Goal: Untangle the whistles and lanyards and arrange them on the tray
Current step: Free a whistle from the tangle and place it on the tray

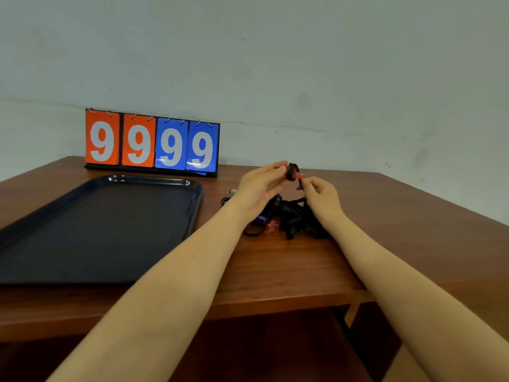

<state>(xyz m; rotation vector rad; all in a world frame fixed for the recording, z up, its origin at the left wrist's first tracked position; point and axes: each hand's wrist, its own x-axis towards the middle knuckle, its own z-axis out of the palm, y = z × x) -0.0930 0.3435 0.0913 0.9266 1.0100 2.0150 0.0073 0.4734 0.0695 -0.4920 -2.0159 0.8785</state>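
Observation:
A tangled pile of black lanyards [296,219] lies on the wooden table right of the tray, with a blue whistle [265,216] and a red whistle [272,226] in it. My left hand [260,186] holds a red and black whistle [293,172] up above the pile by its fingertips. My right hand [321,195] pinches the black lanyard that hangs from that whistle, just below it. The dark tray [192,199] sits to the left with nothing on it.
A flip scoreboard [153,143] reading 9999 stands at the back of the table [399,230] against the wall. A small white piece [233,192] lies by the pile's far left. The table's front edge runs under my forearms.

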